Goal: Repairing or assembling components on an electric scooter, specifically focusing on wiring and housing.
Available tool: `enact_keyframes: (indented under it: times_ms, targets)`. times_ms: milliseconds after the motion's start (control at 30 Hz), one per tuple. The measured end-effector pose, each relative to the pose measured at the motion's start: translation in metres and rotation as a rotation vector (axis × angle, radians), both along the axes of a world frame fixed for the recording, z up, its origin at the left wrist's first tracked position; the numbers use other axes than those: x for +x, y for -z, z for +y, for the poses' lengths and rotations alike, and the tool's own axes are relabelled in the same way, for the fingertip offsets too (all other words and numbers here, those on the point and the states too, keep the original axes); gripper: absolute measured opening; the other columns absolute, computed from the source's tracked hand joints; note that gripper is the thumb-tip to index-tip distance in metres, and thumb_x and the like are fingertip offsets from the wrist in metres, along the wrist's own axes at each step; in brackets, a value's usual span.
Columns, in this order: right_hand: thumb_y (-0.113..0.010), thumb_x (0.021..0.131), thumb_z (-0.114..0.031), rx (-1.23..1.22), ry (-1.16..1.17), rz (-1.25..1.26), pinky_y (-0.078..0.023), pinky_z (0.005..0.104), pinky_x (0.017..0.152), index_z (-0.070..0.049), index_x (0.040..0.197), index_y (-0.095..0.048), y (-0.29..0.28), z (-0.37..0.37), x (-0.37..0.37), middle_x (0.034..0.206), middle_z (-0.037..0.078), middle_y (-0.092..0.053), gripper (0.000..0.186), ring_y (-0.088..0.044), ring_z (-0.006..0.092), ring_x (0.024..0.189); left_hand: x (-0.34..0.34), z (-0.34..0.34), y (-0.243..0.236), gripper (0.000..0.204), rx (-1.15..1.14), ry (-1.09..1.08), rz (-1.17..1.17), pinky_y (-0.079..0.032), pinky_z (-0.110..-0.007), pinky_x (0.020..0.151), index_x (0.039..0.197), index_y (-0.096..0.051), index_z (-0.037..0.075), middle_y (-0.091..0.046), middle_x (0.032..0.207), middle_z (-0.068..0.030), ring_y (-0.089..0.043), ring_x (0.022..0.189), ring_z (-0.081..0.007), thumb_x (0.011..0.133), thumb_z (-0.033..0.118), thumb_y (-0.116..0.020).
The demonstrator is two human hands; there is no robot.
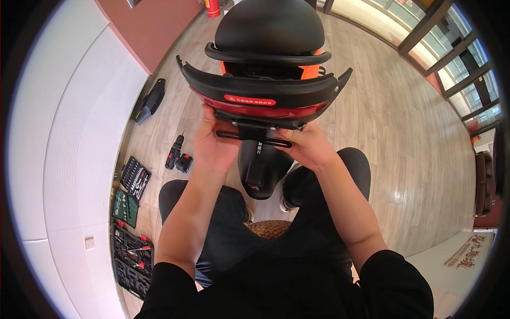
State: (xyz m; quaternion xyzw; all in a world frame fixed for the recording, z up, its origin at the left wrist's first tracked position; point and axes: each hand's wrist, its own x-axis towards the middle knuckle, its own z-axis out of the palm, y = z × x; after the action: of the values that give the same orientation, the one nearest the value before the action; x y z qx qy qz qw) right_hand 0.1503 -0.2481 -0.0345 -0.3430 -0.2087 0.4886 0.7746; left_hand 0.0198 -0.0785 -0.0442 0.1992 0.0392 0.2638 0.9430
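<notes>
Both hands grip the underside of a scooter's rear tail-light assembly [255,94], a wide curved black piece with a red lens and a red sticker. My left hand [215,146] is closed around its left lower part, thumb up against the lens edge. At the right, my right hand [311,146] has its thumb by the black slotted bracket [254,137]. Below that bracket hangs the black rear mudguard [258,173]. Just beyond stand the black grab rail [265,57], an orange body panel [309,72] and the black seat [269,26]. Whether the assembly is fastened cannot be told.
On the wooden floor at left lie a black cordless drill [174,153], a socket set [135,176], a green tool case [125,207], a larger black toolbox [133,255] and a dark elongated part [150,101]. A white wall [69,133] borders them. Under me is a woven stool [268,228].
</notes>
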Motion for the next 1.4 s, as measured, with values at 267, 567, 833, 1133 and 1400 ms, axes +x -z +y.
enact_keyframes:
  times_ms: [267, 567, 833, 1133, 1400]
  targets:
    - [-0.059, 0.088, 0.0, 0.266, 0.001, 0.232, -0.054, 0.0397, 0.084, 0.001, 0.124, -0.06, 0.015, -0.005, -0.002, 0.117, 0.018, -0.069, 0.036, -0.067, 0.0279, 0.096, -0.016, 0.0, 0.009, 0.033, 0.082, -0.054, -0.241, -0.044, -0.05, 0.114, 0.132, -0.061, 0.014, -0.067, 0.135, -0.0073, -0.06, 0.131, -0.0268, 0.101, 0.02, -0.066]
    - [-0.056, 0.086, -0.005, -0.454, 0.316, 0.711, -0.033, 0.0305, 0.059, -0.008, 0.093, -0.058, 0.105, -0.052, -0.023, 0.074, -0.001, -0.045, 0.008, -0.033, 0.011, 0.058, -0.032, 0.015, -0.01, 0.032, 0.187, -0.187, -0.256, -0.055, -0.046, 0.1, 0.126, -0.064, 0.01, -0.073, 0.121, -0.0076, -0.069, 0.115, -0.0269, 0.096, 0.02, -0.072]
    - [-0.061, 0.088, -0.012, -1.302, 0.042, 0.404, -0.042, 0.036, 0.059, -0.01, 0.082, -0.063, 0.324, -0.05, 0.004, 0.069, 0.003, -0.055, 0.006, -0.051, 0.0195, 0.059, -0.045, 0.069, -0.016, 0.036, 0.112, -0.34, -0.371, -0.037, -0.053, 0.118, 0.131, -0.065, 0.017, -0.067, 0.136, -0.0022, -0.058, 0.131, -0.024, 0.098, 0.03, -0.069]
    - [-0.051, 0.097, -0.028, -1.395, -0.804, -1.432, -0.053, 0.0437, 0.104, -0.012, 0.131, -0.069, 0.354, -0.049, -0.015, 0.135, 0.018, -0.067, 0.042, -0.065, 0.0342, 0.124, -0.071, 0.111, 0.003, 0.042, 0.121, -0.531, -0.201, -0.029, -0.054, 0.123, 0.13, -0.069, 0.011, -0.067, 0.137, -0.0061, -0.055, 0.134, -0.0272, 0.099, 0.039, -0.066]
    - [-0.057, 0.096, -0.026, -1.571, -0.723, -1.885, -0.052, 0.0391, 0.089, -0.019, 0.115, -0.076, 0.399, -0.093, -0.012, 0.119, 0.01, -0.073, 0.029, -0.067, 0.0235, 0.117, -0.035, 0.116, 0.027, 0.035, -0.051, -0.357, -0.45, -0.048, -0.049, 0.11, 0.133, -0.063, 0.008, -0.07, 0.131, -0.0104, -0.065, 0.121, -0.0269, 0.106, 0.029, -0.057]
